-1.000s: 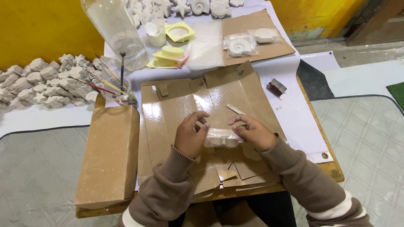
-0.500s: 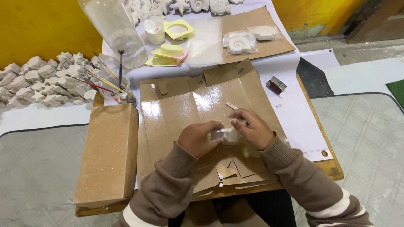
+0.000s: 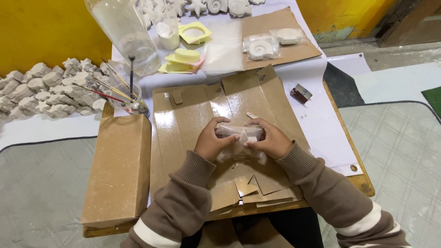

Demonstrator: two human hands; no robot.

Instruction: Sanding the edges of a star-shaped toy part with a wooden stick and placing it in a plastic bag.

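Observation:
Both hands meet over a flattened glossy cardboard sheet (image 3: 183,124) on the table. My left hand (image 3: 212,140) and my right hand (image 3: 270,139) each grip one end of a small white plaster piece in a clear plastic wrapper (image 3: 240,134), held just above the cardboard. The wrapper's loose end hangs below the fingers. A small pale stick (image 3: 252,115) lies on the cardboard just beyond the hands.
A brown cardboard box (image 3: 118,167) lies at the left. A glass with paintbrushes (image 3: 126,94) and a large clear bottle (image 3: 123,32) stand behind it. Yellow moulds (image 3: 186,57), wrapped plaster shells (image 3: 262,47), a small dark metal object (image 3: 301,93) and piles of white plaster casts (image 3: 46,87) are around.
The hands have drawn closer together and lifted the wrapped piece slightly, folding the clear wrapper around it; the wrapper was spread flatter a second ago.

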